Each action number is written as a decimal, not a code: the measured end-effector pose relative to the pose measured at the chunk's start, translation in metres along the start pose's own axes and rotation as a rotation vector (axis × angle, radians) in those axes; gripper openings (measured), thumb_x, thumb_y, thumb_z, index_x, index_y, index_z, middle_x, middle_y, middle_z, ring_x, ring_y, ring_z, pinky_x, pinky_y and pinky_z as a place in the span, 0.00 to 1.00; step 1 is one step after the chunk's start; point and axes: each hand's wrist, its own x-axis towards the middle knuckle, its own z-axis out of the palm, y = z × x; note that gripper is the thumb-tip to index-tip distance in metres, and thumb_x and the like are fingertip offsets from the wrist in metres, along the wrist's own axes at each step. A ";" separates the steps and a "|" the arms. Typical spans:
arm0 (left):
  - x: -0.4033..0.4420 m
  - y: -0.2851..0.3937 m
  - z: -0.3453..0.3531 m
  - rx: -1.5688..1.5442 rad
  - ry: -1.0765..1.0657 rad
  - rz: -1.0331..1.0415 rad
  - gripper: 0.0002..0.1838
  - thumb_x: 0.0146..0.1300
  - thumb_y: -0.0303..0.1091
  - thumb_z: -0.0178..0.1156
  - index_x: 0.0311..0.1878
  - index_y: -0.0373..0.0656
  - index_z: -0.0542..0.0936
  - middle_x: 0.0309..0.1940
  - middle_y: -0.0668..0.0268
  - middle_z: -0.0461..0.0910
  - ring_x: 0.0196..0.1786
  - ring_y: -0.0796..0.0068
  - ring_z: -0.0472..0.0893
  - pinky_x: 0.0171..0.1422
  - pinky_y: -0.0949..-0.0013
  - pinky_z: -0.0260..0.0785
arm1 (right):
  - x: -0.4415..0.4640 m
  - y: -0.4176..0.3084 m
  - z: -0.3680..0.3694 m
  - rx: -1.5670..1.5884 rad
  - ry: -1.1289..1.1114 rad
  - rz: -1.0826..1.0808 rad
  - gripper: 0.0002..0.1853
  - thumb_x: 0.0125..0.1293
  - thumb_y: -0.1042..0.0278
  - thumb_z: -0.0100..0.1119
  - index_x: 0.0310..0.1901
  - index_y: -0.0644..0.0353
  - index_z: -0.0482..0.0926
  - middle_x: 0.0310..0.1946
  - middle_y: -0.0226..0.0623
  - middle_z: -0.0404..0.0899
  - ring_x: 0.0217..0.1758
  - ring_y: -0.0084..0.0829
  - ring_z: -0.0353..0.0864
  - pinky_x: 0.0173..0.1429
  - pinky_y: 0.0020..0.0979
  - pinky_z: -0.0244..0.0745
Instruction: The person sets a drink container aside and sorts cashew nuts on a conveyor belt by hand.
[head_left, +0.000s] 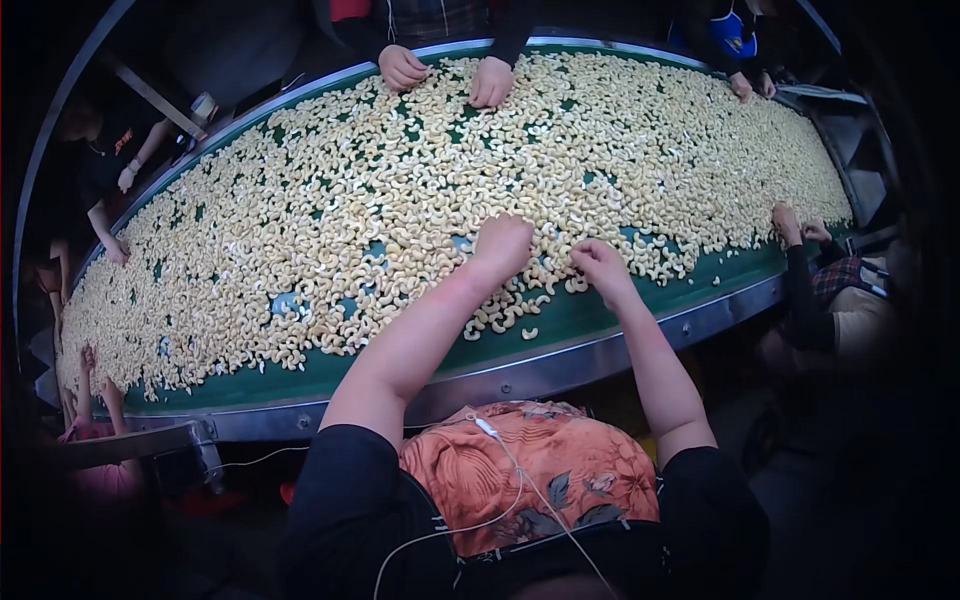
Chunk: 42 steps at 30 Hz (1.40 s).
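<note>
Pale cashew nuts point(330, 200) lie spread in a dense layer over a green belt point(560, 325). My left hand point(505, 243) rests on the nuts near the middle of the belt, its fingers curled inward and their tips hidden. To its right, my right hand point(598, 268) is over the near edge of the nuts, with thumb and forefinger pressed together. Whatever either hand might hold is too small or too hidden to tell. A few loose nuts lie on bare belt below my hands.
A metal rim point(560, 368) runs along the belt's near side. Across the belt, a co-worker's two hands point(490, 82) touch the nuts. Other people's hands reach in at the far right point(787, 224), upper right, left point(117, 250) and lower left. A thin white cable hangs over my apron point(530, 450).
</note>
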 end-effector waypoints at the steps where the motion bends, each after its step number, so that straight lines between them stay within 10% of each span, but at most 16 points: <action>1: -0.003 -0.002 0.002 -0.037 -0.030 -0.009 0.06 0.44 0.32 0.57 0.26 0.40 0.78 0.26 0.57 0.77 0.33 0.56 0.77 0.38 0.56 0.69 | 0.013 0.002 -0.002 -0.145 0.029 -0.087 0.10 0.58 0.64 0.58 0.37 0.61 0.78 0.30 0.33 0.78 0.28 0.26 0.76 0.33 0.25 0.71; 4: -0.017 -0.009 -0.005 -0.182 -0.025 -0.099 0.06 0.47 0.32 0.59 0.27 0.39 0.78 0.22 0.63 0.77 0.29 0.65 0.77 0.32 0.62 0.68 | 0.037 0.001 -0.003 -0.770 0.176 -0.498 0.10 0.55 0.68 0.57 0.38 0.61 0.77 0.26 0.37 0.76 0.29 0.31 0.75 0.34 0.30 0.70; 8: -0.041 -0.037 -0.025 -1.322 0.063 -0.668 0.06 0.54 0.32 0.60 0.33 0.40 0.79 0.17 0.76 0.70 0.18 0.88 0.66 0.21 0.83 0.57 | 0.047 0.000 -0.001 -0.992 0.124 -0.502 0.09 0.54 0.68 0.57 0.36 0.61 0.77 0.28 0.39 0.76 0.31 0.32 0.75 0.37 0.31 0.71; 15: -0.027 -0.034 -0.027 -0.519 0.065 -0.463 0.09 0.50 0.34 0.60 0.33 0.40 0.80 0.21 0.65 0.78 0.24 0.72 0.76 0.30 0.72 0.68 | 0.029 -0.008 -0.041 0.588 -0.366 0.134 0.08 0.58 0.65 0.60 0.35 0.54 0.72 0.23 0.22 0.70 0.21 0.12 0.64 0.24 0.15 0.60; 19: -0.017 -0.018 -0.008 -0.158 0.014 -0.390 0.10 0.48 0.34 0.59 0.33 0.39 0.80 0.29 0.57 0.78 0.32 0.61 0.79 0.38 0.64 0.71 | 0.030 -0.018 -0.031 0.283 -0.350 0.143 0.08 0.59 0.61 0.58 0.32 0.55 0.73 0.22 0.22 0.69 0.23 0.11 0.63 0.23 0.15 0.56; 21: -0.018 -0.016 -0.010 -0.191 -0.002 -0.428 0.11 0.48 0.33 0.60 0.34 0.39 0.80 0.29 0.57 0.78 0.32 0.62 0.79 0.39 0.65 0.71 | 0.050 -0.007 -0.007 -0.287 -0.140 -0.359 0.14 0.56 0.57 0.57 0.30 0.61 0.78 0.24 0.32 0.78 0.26 0.28 0.75 0.31 0.29 0.69; 26: -0.024 -0.016 -0.018 -0.411 0.029 -0.542 0.10 0.49 0.34 0.58 0.34 0.42 0.81 0.28 0.58 0.78 0.30 0.63 0.79 0.37 0.66 0.71 | 0.052 -0.031 0.038 -1.180 -0.094 -0.642 0.04 0.51 0.74 0.54 0.28 0.62 0.78 0.26 0.41 0.78 0.32 0.39 0.80 0.35 0.37 0.74; 30: 0.001 -0.026 -0.020 -0.434 0.121 -0.559 0.08 0.49 0.33 0.57 0.31 0.42 0.82 0.23 0.59 0.78 0.28 0.64 0.79 0.35 0.67 0.70 | 0.056 -0.028 0.035 -1.130 -0.176 -0.601 0.06 0.47 0.77 0.54 0.27 0.61 0.80 0.30 0.44 0.79 0.33 0.41 0.80 0.36 0.38 0.74; 34: 0.047 -0.039 -0.017 -0.351 0.171 -0.511 0.09 0.49 0.33 0.55 0.31 0.43 0.82 0.24 0.57 0.79 0.30 0.60 0.79 0.37 0.64 0.71 | 0.039 -0.036 -0.015 -0.112 -0.591 0.171 0.01 0.55 0.71 0.56 0.28 0.56 0.76 0.23 0.30 0.76 0.27 0.26 0.78 0.30 0.27 0.71; 37: 0.082 -0.044 -0.008 -0.259 0.155 -0.510 0.09 0.49 0.32 0.55 0.32 0.43 0.82 0.29 0.55 0.80 0.34 0.58 0.79 0.41 0.61 0.71 | 0.043 0.029 -0.051 0.833 -0.860 0.206 0.04 0.58 0.67 0.57 0.35 0.55 0.75 0.26 0.25 0.74 0.29 0.18 0.75 0.30 0.21 0.69; 42: 0.107 -0.041 0.018 0.072 0.076 -0.397 0.09 0.48 0.31 0.56 0.32 0.39 0.81 0.32 0.53 0.79 0.38 0.56 0.79 0.45 0.59 0.71 | -0.005 0.009 -0.092 0.824 -0.491 0.304 0.06 0.61 0.66 0.55 0.36 0.55 0.70 0.23 0.23 0.67 0.20 0.14 0.61 0.22 0.17 0.55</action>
